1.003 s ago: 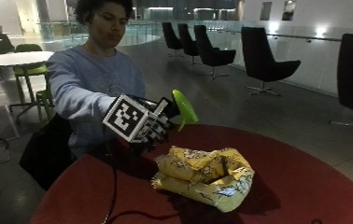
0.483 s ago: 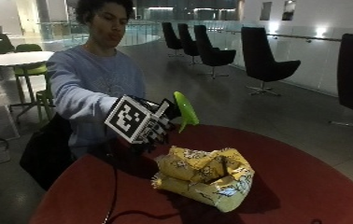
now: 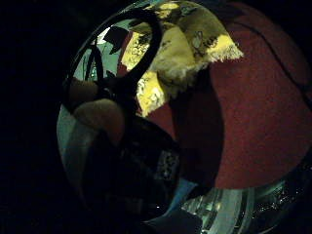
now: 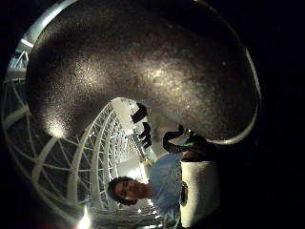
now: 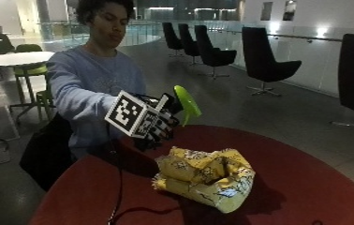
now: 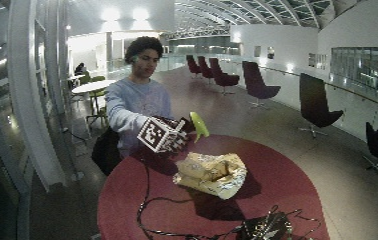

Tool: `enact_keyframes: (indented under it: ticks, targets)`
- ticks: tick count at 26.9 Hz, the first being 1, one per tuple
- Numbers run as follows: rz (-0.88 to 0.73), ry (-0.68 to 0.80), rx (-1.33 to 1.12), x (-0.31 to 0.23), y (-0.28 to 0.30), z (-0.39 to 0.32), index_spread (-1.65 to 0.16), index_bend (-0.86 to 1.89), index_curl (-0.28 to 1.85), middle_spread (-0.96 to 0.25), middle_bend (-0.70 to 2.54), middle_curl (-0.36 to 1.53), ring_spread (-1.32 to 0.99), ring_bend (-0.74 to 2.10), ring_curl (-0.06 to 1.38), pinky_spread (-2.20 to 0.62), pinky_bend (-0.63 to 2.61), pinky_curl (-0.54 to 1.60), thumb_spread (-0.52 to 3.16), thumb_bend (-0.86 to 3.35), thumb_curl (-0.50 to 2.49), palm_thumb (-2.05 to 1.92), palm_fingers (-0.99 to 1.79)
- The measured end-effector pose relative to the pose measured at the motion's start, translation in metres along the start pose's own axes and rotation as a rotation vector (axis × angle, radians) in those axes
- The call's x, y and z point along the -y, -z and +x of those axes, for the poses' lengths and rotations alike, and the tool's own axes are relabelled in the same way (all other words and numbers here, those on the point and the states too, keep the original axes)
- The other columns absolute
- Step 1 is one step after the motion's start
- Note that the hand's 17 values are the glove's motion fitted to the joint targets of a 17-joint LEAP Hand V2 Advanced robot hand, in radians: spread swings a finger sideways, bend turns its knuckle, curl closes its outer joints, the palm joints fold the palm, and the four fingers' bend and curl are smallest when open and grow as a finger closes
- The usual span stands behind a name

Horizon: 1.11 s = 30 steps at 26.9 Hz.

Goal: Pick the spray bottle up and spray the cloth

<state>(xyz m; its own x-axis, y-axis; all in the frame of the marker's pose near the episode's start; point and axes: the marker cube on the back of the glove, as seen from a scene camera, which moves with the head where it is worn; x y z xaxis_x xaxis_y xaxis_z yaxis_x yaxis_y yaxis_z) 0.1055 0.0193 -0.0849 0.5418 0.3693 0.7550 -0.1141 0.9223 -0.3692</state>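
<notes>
Above the round red tabletop (image 5: 327, 187), the black-gloved right hand (image 5: 158, 124) holds a spray bottle with a lime-green plastic head (image 5: 186, 104) in the air, fingers curled round it; the bottle's body is mostly hidden behind the hand. The crumpled yellow printed cloth (image 5: 205, 176) lies on the tabletop just below and in front of the hand, apart from it. The little-finger palm view looks down on that cloth (image 3: 180, 53) and the red surface.

To spray well, I judge the nozzle should be tipped down toward the middle of the heap, not over its far edge, and held near but clear of the folds before the trigger is squeezed; which way the nozzle points now is hard to tell.

Compared with a second ago, the hand and bottle sit in almost the same place above the cloth, and the cloth has not moved.
</notes>
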Motion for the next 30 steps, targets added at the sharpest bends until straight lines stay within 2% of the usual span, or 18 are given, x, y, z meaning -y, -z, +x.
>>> enact_keyframes:
  ticks: [8,14,19,24,30]
  targets:
    - [0.09,0.248,0.063,-0.008,-0.031,-0.039,-0.2,0.16,0.44,-0.06,0.38,0.49,-0.01,0.54,0.41,0.24,0.17,0.31,0.74,-0.03,0.66,0.9,1.13]
    - [0.089,0.481,0.132,-0.004,-0.096,-0.082,-0.2,0.17,0.45,-0.07,0.37,0.49,-0.02,0.51,0.4,0.23,0.16,0.3,0.73,-0.03,0.66,0.9,1.1]
    - [0.122,0.616,0.176,0.019,-0.156,-0.103,-0.21,0.17,0.45,-0.07,0.36,0.49,-0.04,0.49,0.4,0.23,0.14,0.29,0.74,-0.03,0.66,0.91,1.06]
    - [0.153,0.682,0.216,0.049,-0.207,-0.108,-0.22,0.16,0.46,-0.07,0.36,0.49,-0.05,0.48,0.4,0.21,0.14,0.28,0.76,-0.03,0.66,0.91,1.05]
    - [0.161,0.671,0.235,0.075,-0.244,-0.107,-0.22,0.16,0.46,-0.08,0.35,0.49,-0.05,0.46,0.4,0.19,0.13,0.26,0.77,-0.03,0.66,0.91,1.04]
